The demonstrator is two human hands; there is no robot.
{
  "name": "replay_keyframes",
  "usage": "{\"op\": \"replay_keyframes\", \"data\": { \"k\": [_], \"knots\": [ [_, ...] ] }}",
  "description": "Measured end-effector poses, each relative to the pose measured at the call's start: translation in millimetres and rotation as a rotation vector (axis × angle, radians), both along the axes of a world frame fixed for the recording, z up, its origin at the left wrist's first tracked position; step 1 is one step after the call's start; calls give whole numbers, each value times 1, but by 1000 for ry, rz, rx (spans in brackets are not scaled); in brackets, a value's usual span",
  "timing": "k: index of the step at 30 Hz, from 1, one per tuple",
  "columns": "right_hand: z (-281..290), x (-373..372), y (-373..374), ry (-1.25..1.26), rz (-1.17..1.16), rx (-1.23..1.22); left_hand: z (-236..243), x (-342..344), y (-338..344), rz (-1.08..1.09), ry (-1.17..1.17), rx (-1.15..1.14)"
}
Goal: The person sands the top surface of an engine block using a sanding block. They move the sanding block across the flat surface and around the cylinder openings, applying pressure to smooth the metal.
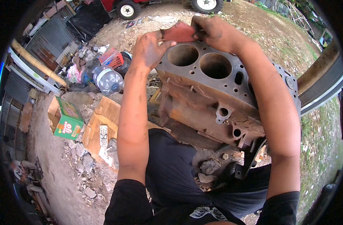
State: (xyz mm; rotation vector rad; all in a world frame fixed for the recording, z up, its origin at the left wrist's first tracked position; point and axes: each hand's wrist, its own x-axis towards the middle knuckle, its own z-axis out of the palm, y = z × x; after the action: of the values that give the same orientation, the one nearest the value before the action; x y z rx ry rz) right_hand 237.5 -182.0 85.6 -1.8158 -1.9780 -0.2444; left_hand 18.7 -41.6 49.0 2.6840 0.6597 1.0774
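A rusty engine block [209, 101] stands in front of me, its flat grey top face showing round cylinder bores and smaller holes. Above its far left end, a torn-edged, reddish-brown piece of sandpaper [179, 32] is stretched between my hands. My left hand [151, 49] pinches the sheet's left side, with the thumb toward the nearest bore. On the other side, my right hand [214, 33] has its fingers curled on the sheet's right edge. My right forearm crosses over the block and hides part of its top.
To the left lie a green carton [69, 120], flattened cardboard [98, 122] and a large clear plastic bottle [108, 79] beside a red crate [111, 58]. Loose stones [209, 167] lie below the block. A wooden post [318, 67] stands at right; a red vehicle's wheel [128, 10] shows far off.
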Motion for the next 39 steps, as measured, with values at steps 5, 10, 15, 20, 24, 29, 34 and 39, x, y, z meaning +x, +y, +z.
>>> {"op": "replay_keyframes", "data": {
  "k": [5,10,15,20,24,29,34,39],
  "knots": [
    [-2,11,-6,173,-54,100,-2,17,-1,-60,-65,-23],
    [-16,1,11,189,13,249,-3,17,6,-29,-53,-30],
    [-22,8,21,142,-6,198,-6,20,6,-29,-42,-21],
    [-12,18,13,11,-65,113,-2,25,1,-108,65,-52],
    [-5,24,5,30,-148,55,8,44,-5,-49,223,38],
    [-13,33,-1,71,-106,107,17,37,-12,-46,325,-37],
    [-6,28,3,58,-92,52,7,36,-6,-48,235,74],
    [-9,37,-3,52,-36,84,17,43,-25,-40,321,120]
  ]
}}
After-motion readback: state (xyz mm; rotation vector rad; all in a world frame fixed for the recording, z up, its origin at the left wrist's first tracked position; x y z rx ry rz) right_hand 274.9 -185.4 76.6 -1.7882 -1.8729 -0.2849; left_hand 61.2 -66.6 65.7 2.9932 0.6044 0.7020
